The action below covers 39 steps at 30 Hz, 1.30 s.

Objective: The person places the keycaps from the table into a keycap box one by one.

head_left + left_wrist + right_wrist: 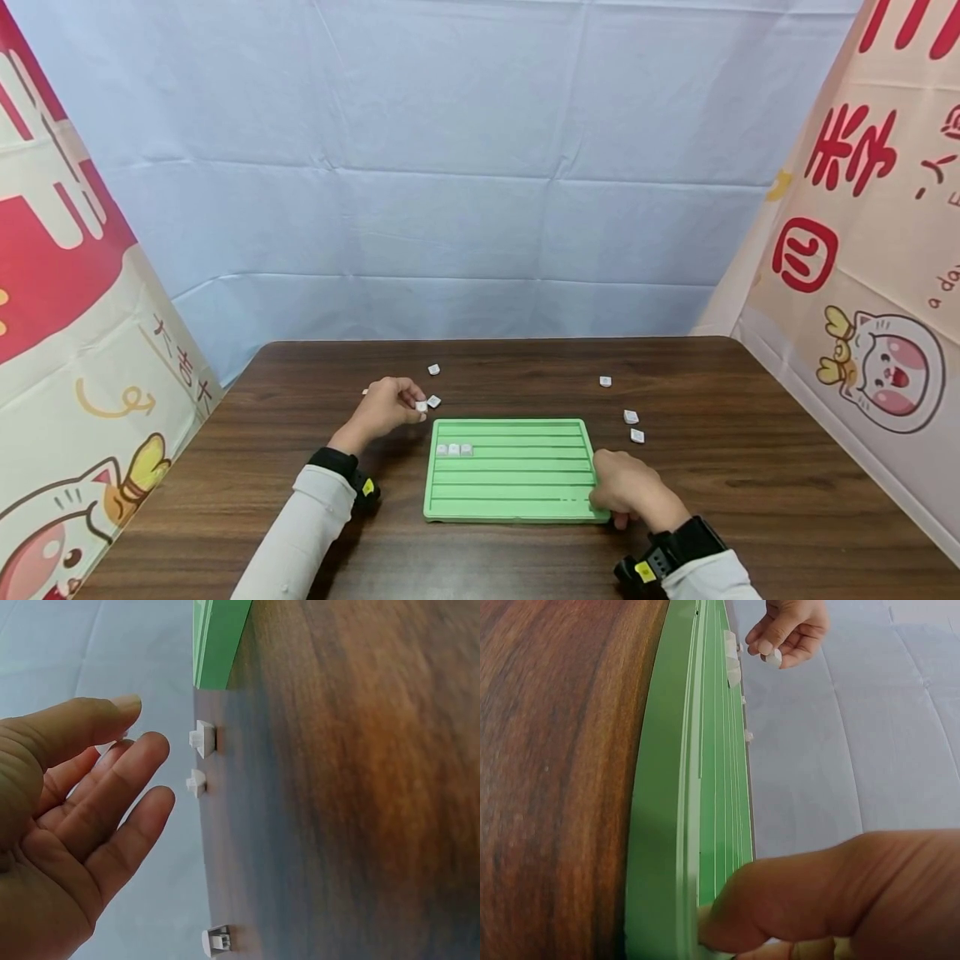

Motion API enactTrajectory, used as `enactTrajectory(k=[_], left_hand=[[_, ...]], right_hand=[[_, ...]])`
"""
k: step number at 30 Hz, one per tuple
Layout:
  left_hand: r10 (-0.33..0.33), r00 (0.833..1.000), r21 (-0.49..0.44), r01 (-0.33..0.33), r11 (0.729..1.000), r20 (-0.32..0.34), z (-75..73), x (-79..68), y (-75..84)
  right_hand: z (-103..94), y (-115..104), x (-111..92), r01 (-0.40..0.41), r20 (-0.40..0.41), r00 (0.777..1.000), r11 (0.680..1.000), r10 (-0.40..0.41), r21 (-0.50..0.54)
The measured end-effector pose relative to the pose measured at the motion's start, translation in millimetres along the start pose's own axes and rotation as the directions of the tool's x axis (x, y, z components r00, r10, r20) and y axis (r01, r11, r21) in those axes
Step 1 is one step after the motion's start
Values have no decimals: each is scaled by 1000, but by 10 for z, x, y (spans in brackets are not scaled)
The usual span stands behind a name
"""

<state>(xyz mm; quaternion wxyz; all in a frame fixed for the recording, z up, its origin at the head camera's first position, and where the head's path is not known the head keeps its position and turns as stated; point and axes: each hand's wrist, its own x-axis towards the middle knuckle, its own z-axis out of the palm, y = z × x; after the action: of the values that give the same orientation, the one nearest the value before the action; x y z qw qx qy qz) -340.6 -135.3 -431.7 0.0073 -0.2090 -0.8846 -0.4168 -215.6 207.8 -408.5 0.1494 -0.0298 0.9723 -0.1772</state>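
Observation:
A green ridged board (517,467) lies on the wooden table, with three white keycaps (454,450) side by side in one of its upper rows, at the left end. My left hand (388,408), off the board's upper left corner, pinches a white keycap (422,407) between thumb and fingers. That keycap (774,657) shows clearly in the right wrist view; in the left wrist view the fingers mostly hide it. A loose keycap (434,402) lies just beyond the fingertips. My right hand (630,485) grips the board's right edge near the lower corner, thumb on the rim.
Farther back lies another keycap (433,369), and one keycap (365,392) is partly hidden behind the left hand. Right of the board are three more, including a keycap (631,417). A pale cloth (450,208) hangs behind the table, with printed cloths at both sides.

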Motion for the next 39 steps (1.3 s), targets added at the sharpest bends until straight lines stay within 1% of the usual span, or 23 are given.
enactTrajectory(k=[4,9,17,22,31,39], left_hand=[[0,1000,6,0,1000,7,6,-5,-6],[19,1000,19,-19,1000,-1,3,-12,-5],[59,998,83,-60,995,7,35,-25,10],[57,998,109,-59,992,25,69,-26,35],[53,995,94,-60,994,80,140,-36,94],[110,986,128,-126,984,124,188,-62,190]], right_hand=[[-5,0,10,2,5,1000,1000,-2,7],[-13,0,16,3,17,1000,1000,-3,16],[-3,11,15,6,1,1000,1000,-6,4],[0,17,18,2,11,1000,1000,-2,7],[-6,14,21,6,26,1000,1000,-6,13],[-2,15,20,9,13,1000,1000,-9,4]])
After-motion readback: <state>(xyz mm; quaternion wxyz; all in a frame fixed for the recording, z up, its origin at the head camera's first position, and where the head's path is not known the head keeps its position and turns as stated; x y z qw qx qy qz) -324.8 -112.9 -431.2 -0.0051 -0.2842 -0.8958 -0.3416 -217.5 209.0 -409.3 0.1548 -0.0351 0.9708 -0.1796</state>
